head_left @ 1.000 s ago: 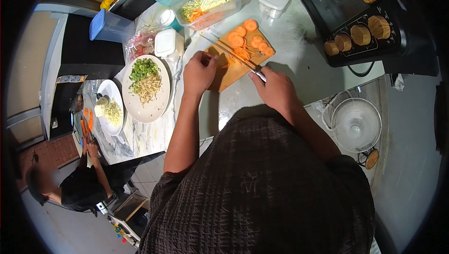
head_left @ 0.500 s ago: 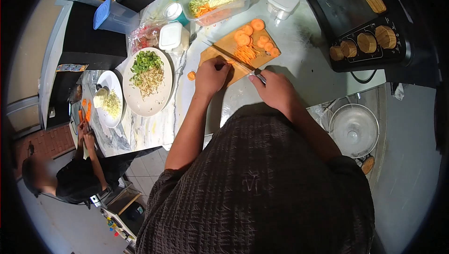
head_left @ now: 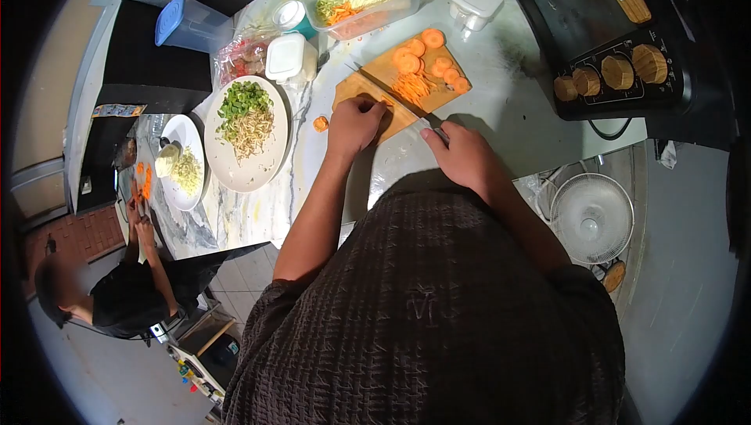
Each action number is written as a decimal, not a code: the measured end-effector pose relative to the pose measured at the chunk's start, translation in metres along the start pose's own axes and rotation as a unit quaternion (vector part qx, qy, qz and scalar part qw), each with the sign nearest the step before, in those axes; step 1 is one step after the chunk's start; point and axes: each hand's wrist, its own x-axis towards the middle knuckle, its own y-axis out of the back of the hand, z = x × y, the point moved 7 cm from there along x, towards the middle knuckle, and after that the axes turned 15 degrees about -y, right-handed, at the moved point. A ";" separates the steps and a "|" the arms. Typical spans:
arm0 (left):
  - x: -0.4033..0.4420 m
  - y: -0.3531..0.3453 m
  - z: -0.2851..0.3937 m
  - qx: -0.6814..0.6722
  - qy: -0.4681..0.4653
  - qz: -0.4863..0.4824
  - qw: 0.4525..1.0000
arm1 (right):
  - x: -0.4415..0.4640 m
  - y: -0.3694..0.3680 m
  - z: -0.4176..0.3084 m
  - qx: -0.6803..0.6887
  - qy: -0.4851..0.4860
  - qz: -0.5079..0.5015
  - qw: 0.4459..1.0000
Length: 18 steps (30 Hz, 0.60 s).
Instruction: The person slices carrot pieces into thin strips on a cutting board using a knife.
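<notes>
My right hand [head_left: 460, 151] is closed round the handle of a knife [head_left: 400, 104], whose blade slants up and left across a wooden cutting board [head_left: 350, 90]. My left hand [head_left: 356, 124] rests at the board's left part, fingers curled down onto a carrot slice [head_left: 386, 101] close to the blade; the fingertips partly hide it. Beyond the blade lies a pile of thin carrot strips [head_left: 412, 90]. Several round carrot slices [head_left: 408, 63] sit at the board's far side and right corner. One small carrot piece [head_left: 321, 124] lies off the board, left of my hand.
Left stand an oval plate [head_left: 242, 178] of chopped greens and sprouts, a white plate [head_left: 181, 202] and a lidded tub [head_left: 288, 57]. Behind is a clear container [head_left: 364, 30] of shredded vegetables. An oven [head_left: 626, 73] stands right. Another person [head_left: 129, 300] works with carrots at far left.
The knife and my right hand have shifted slightly right and down. My left hand stays nearly in place. The other person's hands have moved slightly lower.
</notes>
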 end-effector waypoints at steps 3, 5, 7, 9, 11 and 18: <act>-0.001 -0.004 -0.002 -0.085 0.057 -0.021 0.995 | 0.003 -0.005 0.001 -0.002 0.008 0.002 1.000; -0.001 -0.005 0.000 -0.140 0.055 -0.013 0.989 | 0.003 -0.006 0.000 -0.008 0.009 -0.004 1.000; -0.002 -0.004 0.005 -0.160 0.069 -0.013 0.985 | 0.003 -0.008 -0.001 -0.014 0.009 -0.010 1.000; -0.001 -0.004 0.005 -0.180 0.082 -0.013 0.980 | 0.003 -0.009 -0.001 -0.004 0.011 -0.009 1.000; 0.000 -0.006 0.001 -0.201 0.104 -0.023 0.974 | 0.004 -0.011 -0.002 0.006 0.011 -0.007 1.000; 0.001 -0.007 -0.001 -0.206 0.104 -0.031 0.973 | 0.006 -0.016 -0.005 0.019 0.020 -0.003 1.000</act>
